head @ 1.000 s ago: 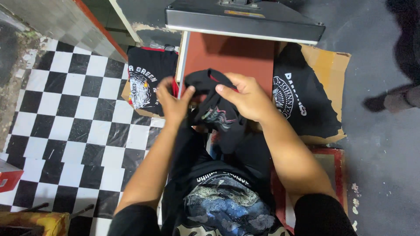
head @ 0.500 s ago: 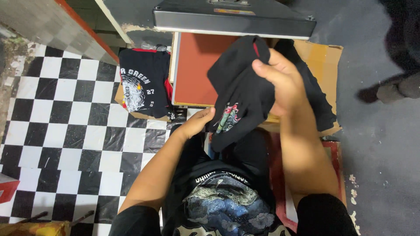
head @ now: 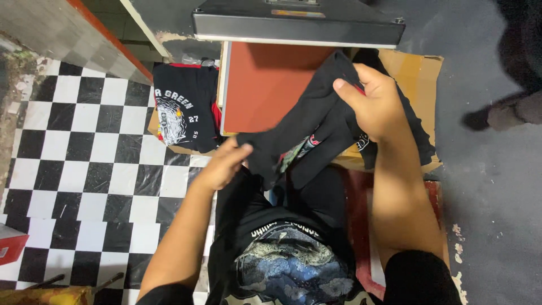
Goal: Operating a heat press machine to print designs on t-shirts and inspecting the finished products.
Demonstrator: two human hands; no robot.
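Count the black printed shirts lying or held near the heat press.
3: one stretched between the left hand and right hand, one folded left of the red platen, one partly hidden on the cardboard at right. More may be hidden.

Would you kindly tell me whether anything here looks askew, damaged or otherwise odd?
The black printed T-shirt hangs bunched and slanted between the left hand and right hand, not flat on the red rectangular press plate. The brown cardboard box beneath looks worn and creased.
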